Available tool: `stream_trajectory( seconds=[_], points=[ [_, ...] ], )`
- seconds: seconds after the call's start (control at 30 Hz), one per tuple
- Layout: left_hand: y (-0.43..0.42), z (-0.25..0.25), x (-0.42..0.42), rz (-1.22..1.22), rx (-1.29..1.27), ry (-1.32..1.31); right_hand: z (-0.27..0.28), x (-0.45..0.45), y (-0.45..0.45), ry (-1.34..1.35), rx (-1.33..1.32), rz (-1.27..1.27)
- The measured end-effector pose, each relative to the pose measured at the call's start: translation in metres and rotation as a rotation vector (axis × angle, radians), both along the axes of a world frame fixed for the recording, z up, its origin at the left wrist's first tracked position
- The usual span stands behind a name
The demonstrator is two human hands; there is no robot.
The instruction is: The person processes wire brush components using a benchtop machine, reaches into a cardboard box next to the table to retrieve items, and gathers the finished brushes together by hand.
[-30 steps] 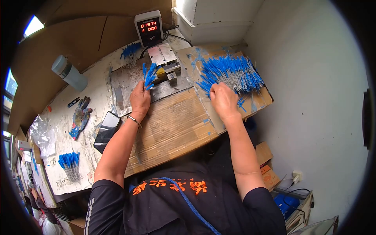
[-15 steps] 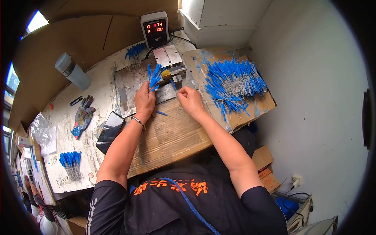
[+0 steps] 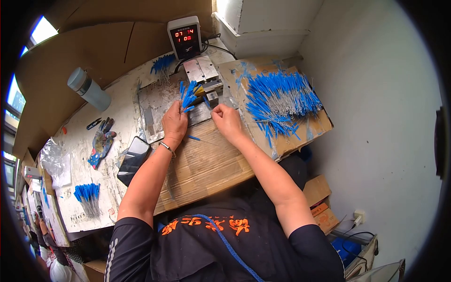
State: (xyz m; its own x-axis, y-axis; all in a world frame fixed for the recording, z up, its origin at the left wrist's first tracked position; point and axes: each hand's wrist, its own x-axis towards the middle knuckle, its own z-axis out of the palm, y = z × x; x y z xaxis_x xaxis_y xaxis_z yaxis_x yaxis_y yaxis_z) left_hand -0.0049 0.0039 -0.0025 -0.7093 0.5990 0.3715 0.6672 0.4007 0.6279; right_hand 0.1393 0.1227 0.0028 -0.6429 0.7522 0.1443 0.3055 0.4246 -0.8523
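My left hand [image 3: 175,123] is closed round a bunch of blue-tipped wires [image 3: 189,95], their blue ends pointing up and away from me. To its right, my right hand [image 3: 228,121] is pinched just in front of a small metal block [image 3: 213,96] on the bench machine [image 3: 202,68]. One blue-tipped wire [image 3: 206,101] runs from these fingertips towards the block; its thin end is hidden by the hand. A single loose blue-tipped wire [image 3: 194,138] lies on the brown board [image 3: 206,164] below my hands.
A big pile of blue-tipped wires [image 3: 284,96] covers the cardboard at right. Behind the machine stands a display box [image 3: 184,36] with red digits. At left are a bottle [image 3: 91,90], a patterned glove [image 3: 101,145], a phone [image 3: 134,157] and a smaller wire bundle [image 3: 88,197].
The red digits on the display box read differently. Both hands stay almost in place, the blue-tipped wire still at the block. The whole view has shifted slightly.
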Motion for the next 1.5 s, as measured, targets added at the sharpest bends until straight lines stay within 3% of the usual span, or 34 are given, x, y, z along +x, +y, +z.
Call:
stream_trajectory(
  seconds=[0.17, 0.23, 0.33, 0.63, 0.87, 1.07, 1.13, 1.23, 1.5],
  points=[
    [0.0, 0.0, 0.001, -0.003, 0.01, 0.051, 0.018, 0.007, -0.003, -0.01, -0.078, 0.032],
    [0.0, 0.001, 0.001, -0.01, 0.005, 0.059, 0.034, 0.021, -0.01, -0.255, 0.134, 0.185],
    [0.0, 0.003, 0.002, -0.015, -0.006, 0.063, 0.045, 0.043, -0.026, -0.338, 0.367, 0.368],
    [0.0, 0.002, 0.001, -0.006, -0.107, 0.072, 0.02, 0.042, -0.041, -0.245, 0.472, 0.316],
    [0.0, 0.009, 0.005, -0.075, -0.162, 0.134, 0.028, 0.04, -0.02, -0.307, 0.329, 0.232],
    [0.0, -0.002, -0.002, -0.046, -0.132, 0.136, 0.008, 0.028, 0.0, -0.146, 0.096, 0.137],
    [0.001, -0.006, -0.005, 0.024, 0.028, 0.031, 0.006, 0.023, 0.003, -0.094, 0.035, 0.07],
    [0.001, -0.01, -0.009, 0.002, 0.137, -0.112, 0.007, 0.02, 0.005, -0.047, -0.011, 0.051],
    [0.001, -0.008, -0.007, -0.009, 0.093, -0.082, 0.004, 0.011, 0.005, -0.058, -0.018, 0.04]
  ],
)
